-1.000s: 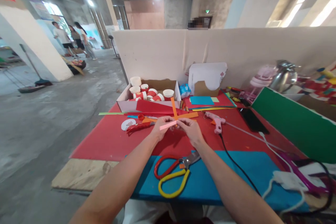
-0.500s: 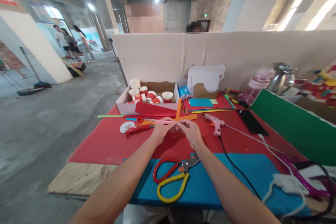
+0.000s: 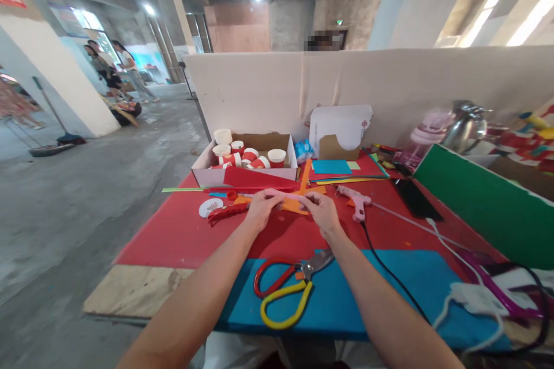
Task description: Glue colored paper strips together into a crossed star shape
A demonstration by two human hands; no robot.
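Note:
A thin pink paper strip [image 3: 291, 196] is stretched between my two hands above the red sheet. My left hand [image 3: 261, 209] pinches it near its left end. At the other end, the closed fingers of my right hand [image 3: 322, 211] grip it. Just behind and beneath the strip are orange paper pieces [image 3: 295, 206], and a narrow orange strip [image 3: 306, 176] slants up beside my right fingertips. Left of my left hand lies a red-handled tool [image 3: 225, 213], its far end partly hidden. Large scissors [image 3: 285, 304] with one red and one yellow handle rest nearer to me.
A box [image 3: 242, 176] of red-and-white paper cups stands at the back left. On the right are a pink glue gun [image 3: 358, 200] with its cord, a black phone [image 3: 416, 200] and a green panel [image 3: 480, 207]. A white partition [image 3: 259, 92] runs behind the table.
My hands have moved apart, and the pink strip now spans the gap between them instead of sticking out to the left. The upright orange strip leans further right.

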